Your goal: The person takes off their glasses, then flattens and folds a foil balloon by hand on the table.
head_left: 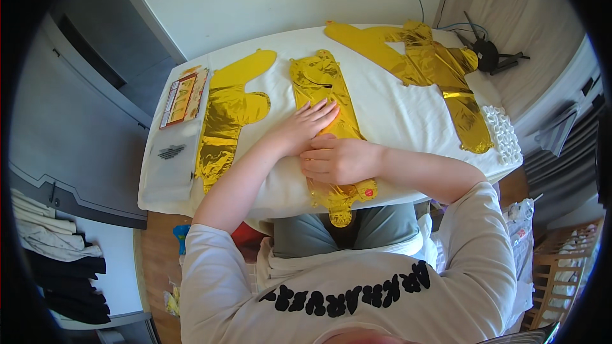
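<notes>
A flat gold foil balloon point(320, 76) lies lengthwise in front of me on the white-covered table, its lower end hanging past the near edge. My left hand point(308, 125) rests flat on its middle, fingers stretched out. Just nearer to me, my right hand point(341, 160) is closed on the same balloon, with its fingers curled at the left edge. What lies under that palm is hidden. To the left is a second gold foil balloon point(220, 114), partly behind my left forearm. Another large gold foil shape point(427, 64) spreads over the far right.
A printed card point(185, 99) and a clear plastic sleeve point(167, 162) lie at the table's left end. White ring-like pieces point(502, 134) cluster at the right edge. Behind them stands a black router point(486, 54) with cables. A wooden crib point(564, 274) is at lower right.
</notes>
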{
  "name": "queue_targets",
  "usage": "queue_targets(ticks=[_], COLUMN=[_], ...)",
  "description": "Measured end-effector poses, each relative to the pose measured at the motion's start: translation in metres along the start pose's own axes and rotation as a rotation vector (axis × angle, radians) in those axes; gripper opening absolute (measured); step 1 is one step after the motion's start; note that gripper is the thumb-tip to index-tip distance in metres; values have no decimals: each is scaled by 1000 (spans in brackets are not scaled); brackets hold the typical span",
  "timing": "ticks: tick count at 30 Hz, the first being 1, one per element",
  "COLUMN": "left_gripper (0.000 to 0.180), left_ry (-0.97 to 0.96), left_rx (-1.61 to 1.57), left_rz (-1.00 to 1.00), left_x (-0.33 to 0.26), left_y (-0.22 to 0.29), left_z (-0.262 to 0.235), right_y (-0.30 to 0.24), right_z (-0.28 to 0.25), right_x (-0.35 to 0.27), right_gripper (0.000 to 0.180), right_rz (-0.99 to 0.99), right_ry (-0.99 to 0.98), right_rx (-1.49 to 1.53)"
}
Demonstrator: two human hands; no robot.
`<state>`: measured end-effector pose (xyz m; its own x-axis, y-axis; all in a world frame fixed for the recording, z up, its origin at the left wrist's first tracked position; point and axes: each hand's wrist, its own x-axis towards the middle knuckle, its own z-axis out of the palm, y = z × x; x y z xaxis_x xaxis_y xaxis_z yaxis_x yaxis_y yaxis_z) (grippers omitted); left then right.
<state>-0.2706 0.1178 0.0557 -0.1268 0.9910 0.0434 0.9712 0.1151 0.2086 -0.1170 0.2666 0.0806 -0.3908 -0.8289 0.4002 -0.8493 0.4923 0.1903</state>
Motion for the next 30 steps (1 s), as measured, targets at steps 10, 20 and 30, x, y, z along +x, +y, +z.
queue_targets(ticks=[10, 20, 30], left_gripper=[100, 105, 104], left_ry=[-52, -11, 11], left_rx=[79, -10, 65], left_rz=[-25, -30, 21], left_x=[5, -1, 3], left_y=[6, 11, 6], left_z=[-7, -6, -3], right_y=[90, 88, 89], right_z=[-36, -15, -15], right_x=[-79, -86, -87], right_gripper=[50, 73, 70], right_rz=[760, 797, 730], right_ry=[-112, -196, -90], right_rx=[114, 179, 158])
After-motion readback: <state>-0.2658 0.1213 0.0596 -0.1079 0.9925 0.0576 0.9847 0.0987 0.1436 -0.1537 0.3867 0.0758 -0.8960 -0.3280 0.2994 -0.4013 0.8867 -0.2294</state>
